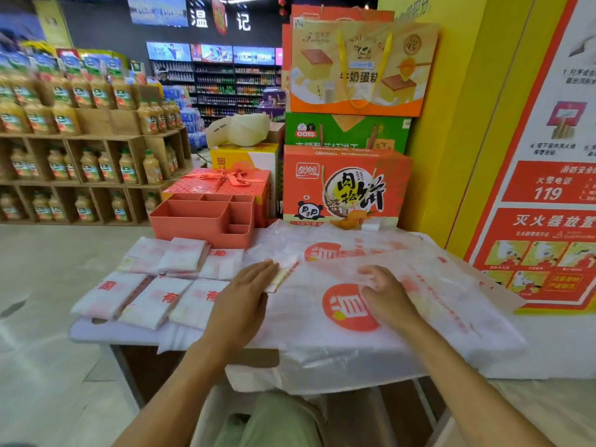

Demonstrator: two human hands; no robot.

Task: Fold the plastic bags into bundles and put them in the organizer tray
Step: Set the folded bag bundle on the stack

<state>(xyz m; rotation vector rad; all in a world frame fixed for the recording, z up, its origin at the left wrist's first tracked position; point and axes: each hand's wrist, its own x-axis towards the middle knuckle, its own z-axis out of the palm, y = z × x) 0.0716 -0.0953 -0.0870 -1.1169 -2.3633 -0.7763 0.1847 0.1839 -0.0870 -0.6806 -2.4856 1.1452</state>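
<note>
Flat and straight-fingered, my left hand (248,295) presses the bag (322,343) at its left end; my right hand (387,298) lies on it, fingers veiled by film, grip unclear. It spans the table (151,366), long axis left-right, logo upright to me, near edge overhanging: slick film may slide off, I judge.

- I see a small table with a dark brown front panel (154,366); the top is fully covered in plastic.
- Coral plastic organizer tray (193,225) with open compartments sits at the far left edge.
- Folded white plastic bag bundles with red print (151,301) lie in two rows on the left half, near the tray.
- Flat translucent white plastic bags with a round red logo (419,317) are spread over the right half, overhanging the near edge.
</note>
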